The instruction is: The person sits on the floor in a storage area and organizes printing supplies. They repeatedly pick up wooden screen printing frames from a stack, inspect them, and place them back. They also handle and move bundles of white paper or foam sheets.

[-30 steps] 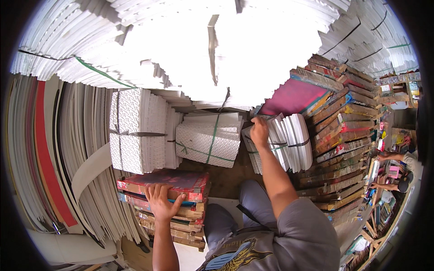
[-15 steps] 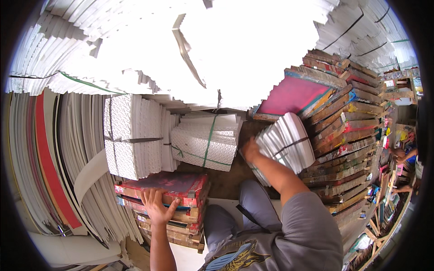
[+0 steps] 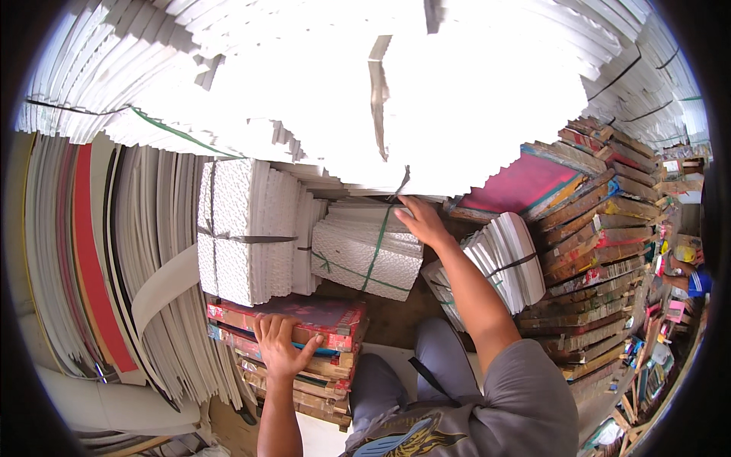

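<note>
My left hand [image 3: 283, 343] lies on the near edge of a stack of wooden screen-printing frames [image 3: 335, 314], thumb spread from the fingers. My right hand [image 3: 422, 221] reaches forward with fingers stretched out. Its fingertips are at the far right corner of a low bundle of white sheets [image 3: 346, 255] tied with green strap; whether they touch it I cannot tell. Left of that stands a taller white bundle [image 3: 225, 270] with dark straps. A third bundle of white sheets [image 3: 525, 232], tied with a black strap, leans partly behind my right forearm.
Bright white stacked sheets [image 3: 304, 99] fill the far side. Curved upright sheets [image 3: 164, 221], one red, line the left. On the right are piled worn wooden frames [image 3: 590, 259] and a pink screen [image 3: 506, 183]. Another person's arm [image 3: 678, 282] shows at the far right.
My right hand has left the black-strapped bundle and moved up and left to the green-strapped bundle's far corner. My left hand stays on the frames. The whole view has shifted slightly.
</note>
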The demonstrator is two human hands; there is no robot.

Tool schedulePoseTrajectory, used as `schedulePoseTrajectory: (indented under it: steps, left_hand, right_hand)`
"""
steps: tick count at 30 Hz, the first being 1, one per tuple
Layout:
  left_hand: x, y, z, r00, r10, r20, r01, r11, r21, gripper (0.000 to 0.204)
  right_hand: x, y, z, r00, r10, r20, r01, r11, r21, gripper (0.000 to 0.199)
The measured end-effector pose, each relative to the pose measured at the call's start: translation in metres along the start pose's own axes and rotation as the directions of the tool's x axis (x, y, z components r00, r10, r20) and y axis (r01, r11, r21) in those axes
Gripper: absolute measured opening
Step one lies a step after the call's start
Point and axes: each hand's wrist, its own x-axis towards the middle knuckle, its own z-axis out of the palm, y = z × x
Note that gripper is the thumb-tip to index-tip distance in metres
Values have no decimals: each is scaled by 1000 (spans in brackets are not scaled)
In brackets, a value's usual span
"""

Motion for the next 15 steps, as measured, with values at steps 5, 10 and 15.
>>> schedulePoseTrajectory:
  steps: [5, 10, 15]
  left_hand:
    - [0, 3, -2, 1000, -7, -6, 7, 1000, -3, 55]
    - [-5, 1, -1, 999, -46, 0, 46, 998, -31, 52]
    - [-3, 1, -2, 999, -40, -11, 40, 999, -36, 51]
  right_hand:
    - [22, 28, 27, 943, 200, 267, -86, 919, -384, 73]
    - [11, 1, 24, 941, 203, 270, -21, 832, -554, 78]
    - [-1, 8, 49, 984, 19, 176, 64, 887, -457, 66]
